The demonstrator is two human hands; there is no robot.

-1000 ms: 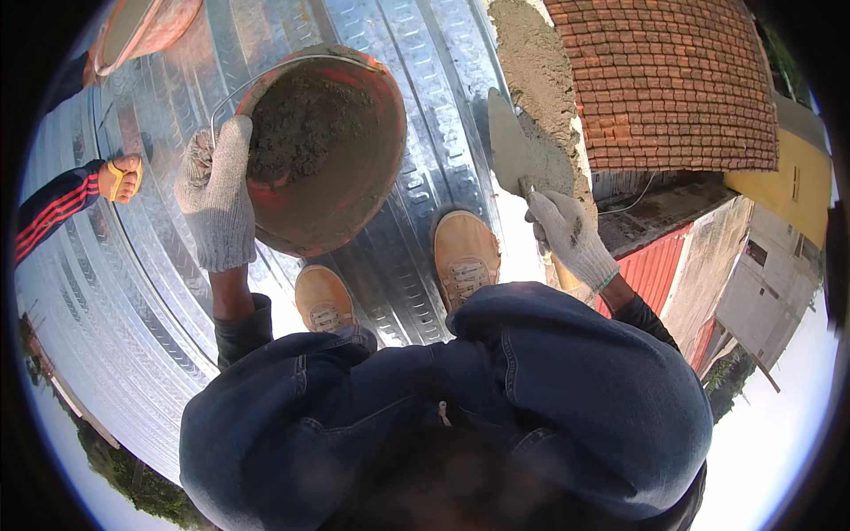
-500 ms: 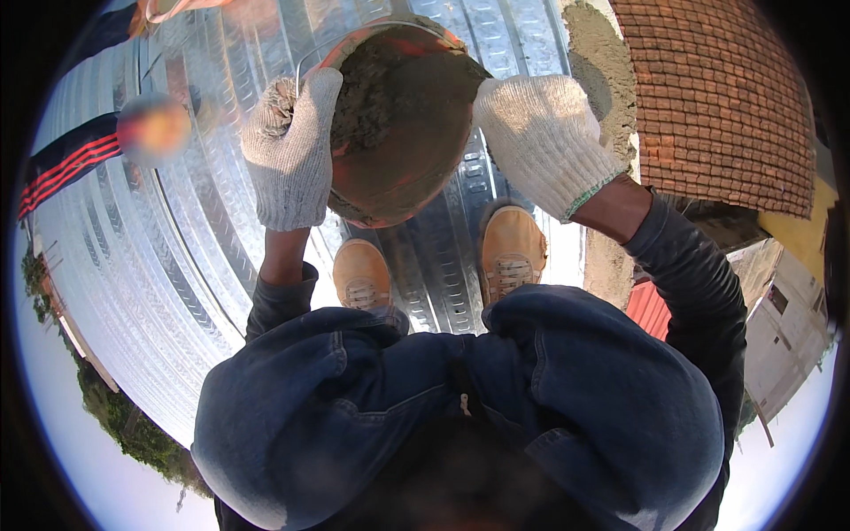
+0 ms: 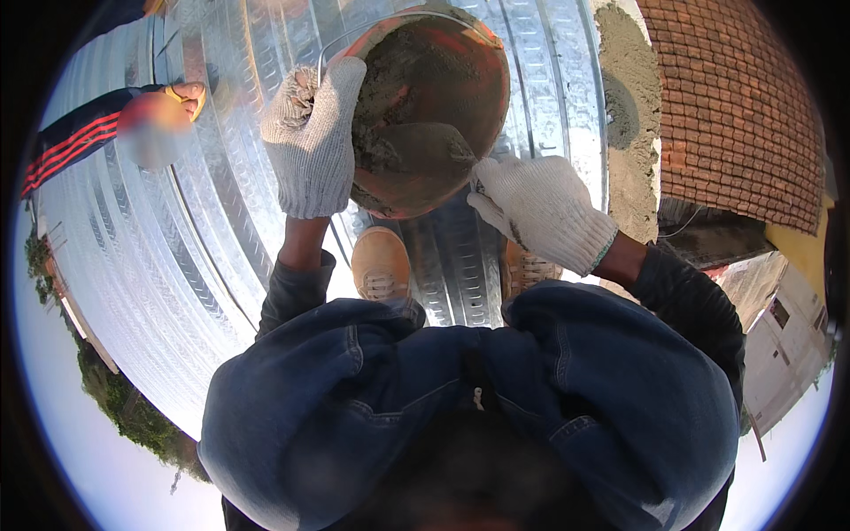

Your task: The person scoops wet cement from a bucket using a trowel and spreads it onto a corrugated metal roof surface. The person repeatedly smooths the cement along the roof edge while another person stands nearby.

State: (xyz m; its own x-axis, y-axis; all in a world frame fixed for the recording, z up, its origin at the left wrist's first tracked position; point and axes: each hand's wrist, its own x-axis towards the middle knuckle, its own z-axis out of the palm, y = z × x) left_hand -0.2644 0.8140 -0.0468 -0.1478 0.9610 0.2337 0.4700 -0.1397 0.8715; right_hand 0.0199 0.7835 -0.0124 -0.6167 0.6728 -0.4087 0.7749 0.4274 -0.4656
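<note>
An orange bucket (image 3: 490,84) with a wire handle stands tilted in front of my feet, its inside coated with wet grey mortar (image 3: 390,66). My left hand (image 3: 312,142), in a white knitted glove, is closed on the bucket's left rim, thumb toward the opening. My right hand (image 3: 542,212), gloved alike, is closed around a trowel at the bucket's near right rim. The trowel's mortar-covered blade (image 3: 423,148) lies inside the bucket; its handle is hidden in my fingers.
I squat on ribbed metal sheets (image 3: 115,257), tan shoes (image 3: 381,261) below the bucket. A mortar strip (image 3: 630,97) runs along the right edge, beside a tiled roof (image 3: 735,106). At the left is another person's leg (image 3: 75,146) in dark striped trousers, with a sandalled foot (image 3: 190,99).
My right hand has come down and nearer to me, and the trowel blade now shows inside the bucket. The bucket and my left hand sit slightly further right in view.
</note>
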